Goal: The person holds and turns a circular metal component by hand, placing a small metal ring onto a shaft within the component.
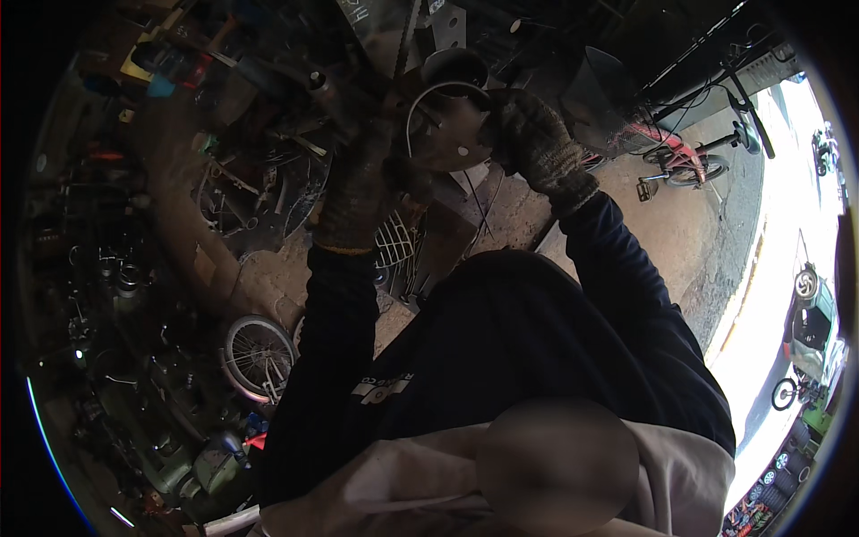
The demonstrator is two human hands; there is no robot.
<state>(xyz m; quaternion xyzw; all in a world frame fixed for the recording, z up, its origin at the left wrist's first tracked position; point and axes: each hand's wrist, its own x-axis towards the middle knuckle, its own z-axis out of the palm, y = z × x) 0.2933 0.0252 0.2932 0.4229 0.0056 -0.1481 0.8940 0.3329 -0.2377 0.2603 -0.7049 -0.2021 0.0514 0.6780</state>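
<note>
A round metal piece [455, 134] with a bright curved rim and a small light hole is held up in front of me, over the floor. My right hand [537, 148], in a dirty knit work glove, grips its right edge with the fingers curled. On the other side, my left hand [353, 188], also gloved, is closed beside the piece's left edge. Deep shadow hides the left fingers and what they grip. Beyond the hands, a dark cylindrical part [455, 67] and a toothed metal strip [407, 40] stand close behind the round piece.
Below the hands lie a wire rack [394, 239] and metal scraps. A bicycle wheel [258, 356] stands at lower left, near dark machinery [148, 438]. A red bicycle [684, 161] is parked at right, by the bright outdoor edge. A dark cone-shaped thing [598, 85] stands beyond my right hand.
</note>
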